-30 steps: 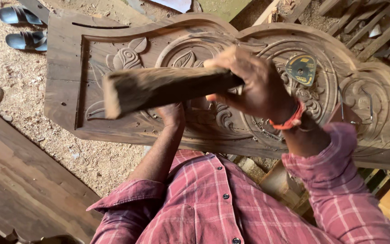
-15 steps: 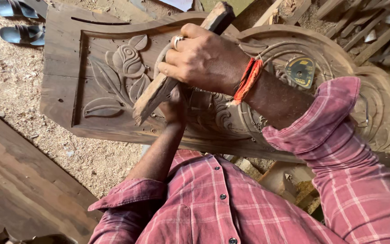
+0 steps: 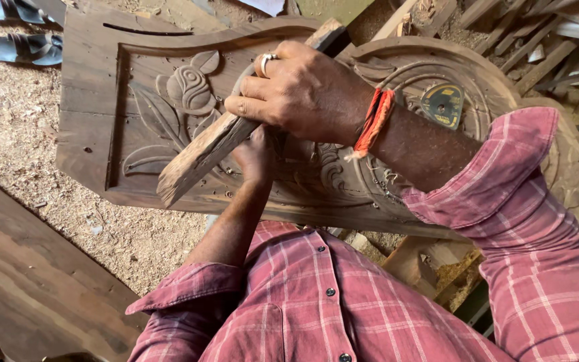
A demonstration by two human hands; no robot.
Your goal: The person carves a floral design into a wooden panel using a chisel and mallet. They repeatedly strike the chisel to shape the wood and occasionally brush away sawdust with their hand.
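Right hand (image 3: pixel 303 90) is wrapped tight around a rough wooden mallet (image 3: pixel 216 144) — really just a worn block of wood — with the fingers curled over its upper part and a ring on one finger, plus an orange thread band at the wrist. The mallet slants from upper right down to lower left, its lower end hanging over the bottom edge of the carved wooden panel (image 3: pixel 169 114). Left hand (image 3: pixel 257 155) sits right under the mallet, pressed against the panel's carved middle; it looks closed up around something, but the mallet and right hand cover it, so I can't tell what it's pinching or if there's a tool in there. The panel itself is a dark slab with a flower and leaf relief on the left side and scrollwork curving off to the right, lying over a floor covered in sawdust (image 3: pixel 21 147). A small grinding disc (image 3: pixel 442 105) rests on the panel's right part, just past the right wrist. Pair of sandals (image 3: pixel 21 47) sits at the top left, well apart from the work — and a dark plank (image 3: pixel 28 281) runs along the lower left.
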